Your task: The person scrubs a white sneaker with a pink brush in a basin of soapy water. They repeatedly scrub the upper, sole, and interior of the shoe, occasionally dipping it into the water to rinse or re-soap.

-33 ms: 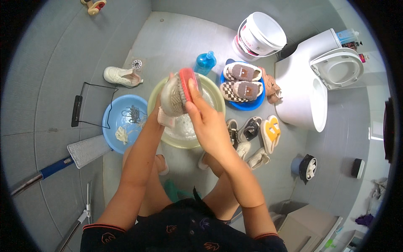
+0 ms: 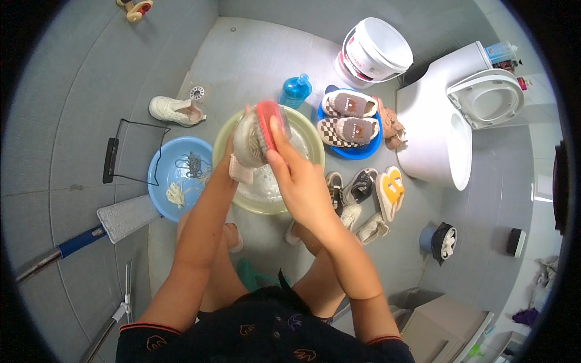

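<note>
My left hand [image 2: 230,147], mostly hidden behind a pale shoe [image 2: 244,145], grips that shoe with its patterned sole facing my right hand. The shoe's light tongue or flap [image 2: 241,170] hangs beside my left wrist. Closed around a red scrubbing brush [image 2: 264,114], my right hand [image 2: 295,172] presses the grey bristles to the sole. Both are held above a pale yellow-green basin [image 2: 316,140] with sudsy water in it.
At left, a light blue basin [image 2: 158,195] contains shoelaces, near a white shoe [image 2: 175,111] and a flat mop [image 2: 128,218]. A blue bottle [image 2: 295,92] and a blue tub [image 2: 357,152] with checkered shoes stand beyond. Several shoes, yellow slippers [image 2: 390,192], a white bucket [image 2: 369,54] and a toilet [image 2: 436,133] lie right.
The red brush and my right hand have shifted slightly toward me and to the left across the sole. The shoe stays nearly in place.
</note>
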Tool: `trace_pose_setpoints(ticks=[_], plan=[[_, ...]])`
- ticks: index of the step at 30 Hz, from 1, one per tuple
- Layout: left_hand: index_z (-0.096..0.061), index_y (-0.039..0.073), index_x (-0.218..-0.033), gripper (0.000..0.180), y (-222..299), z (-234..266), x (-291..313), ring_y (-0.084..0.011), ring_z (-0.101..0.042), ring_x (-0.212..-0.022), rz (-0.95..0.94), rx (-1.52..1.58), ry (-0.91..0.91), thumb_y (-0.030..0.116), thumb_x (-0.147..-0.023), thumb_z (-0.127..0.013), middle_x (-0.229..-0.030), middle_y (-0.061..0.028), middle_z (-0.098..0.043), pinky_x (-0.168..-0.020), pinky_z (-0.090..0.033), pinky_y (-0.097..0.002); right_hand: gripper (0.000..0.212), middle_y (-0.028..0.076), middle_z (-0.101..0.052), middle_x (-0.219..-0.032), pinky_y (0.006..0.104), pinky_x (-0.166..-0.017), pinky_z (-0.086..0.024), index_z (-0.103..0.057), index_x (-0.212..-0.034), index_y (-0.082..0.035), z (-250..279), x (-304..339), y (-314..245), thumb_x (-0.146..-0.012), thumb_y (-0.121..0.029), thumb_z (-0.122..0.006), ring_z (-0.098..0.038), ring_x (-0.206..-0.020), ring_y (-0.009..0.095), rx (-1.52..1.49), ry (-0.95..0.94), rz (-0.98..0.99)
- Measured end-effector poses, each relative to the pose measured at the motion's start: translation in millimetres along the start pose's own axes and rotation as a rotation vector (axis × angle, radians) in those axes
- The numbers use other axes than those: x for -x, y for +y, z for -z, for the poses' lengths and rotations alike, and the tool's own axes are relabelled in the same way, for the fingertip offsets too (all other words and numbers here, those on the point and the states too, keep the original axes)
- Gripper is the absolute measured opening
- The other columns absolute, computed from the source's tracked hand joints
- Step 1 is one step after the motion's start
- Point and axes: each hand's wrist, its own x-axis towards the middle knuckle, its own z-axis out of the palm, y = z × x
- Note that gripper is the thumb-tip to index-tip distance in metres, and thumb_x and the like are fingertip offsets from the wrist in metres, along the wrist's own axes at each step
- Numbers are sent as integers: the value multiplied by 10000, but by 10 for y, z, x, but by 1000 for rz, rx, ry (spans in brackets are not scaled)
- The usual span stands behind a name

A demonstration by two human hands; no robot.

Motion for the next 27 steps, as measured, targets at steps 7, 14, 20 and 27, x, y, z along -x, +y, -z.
trace_pose_setpoints(ticks=[7,14,20,27], plan=[[-568,48,-1242,645,-39,277,-150,-252,-659,-960,84,428,-381,608,-987,-374,-1117,-130,-653,-818,-579,-393,506,254,-653,-762,508,-687,-523,-379,-1485,-312,-19,-19,31,-996,-338,-506,-649,-736,457,102,-14,20],[-590,95,-1284,662,-146,175,-122,-285,-639,-1087,58,227,-142,639,-966,-386,-1240,-135,-627,-879,-570,-464,489,260,-636,-1171,404,-896,-494,-372,-1489,-303,31,-360,859,-1015,-360,-478,-649,-1065,366,-135,-18,-175],[-585,59,-1216,576,-64,281,-256,-233,-654,-971,12,234,-105,564,-991,-423,-1123,-112,-642,-823,-585,-377,490,131,-672,-1027,295,-769,-483,-411,-1483,-192,5,-4,-3,-1016,-312,-500,-643,-862,202,-72,-76,-90],[-568,49,-1265,560,-66,357,-230,-260,-631,-1069,74,321,-282,521,-1014,-398,-1196,-136,-629,-900,-553,-401,486,258,-654,-1004,429,-838,-505,-396,-1480,-274,47,-238,367,-1010,-361,-483,-648,-955,427,38,2,-47]])
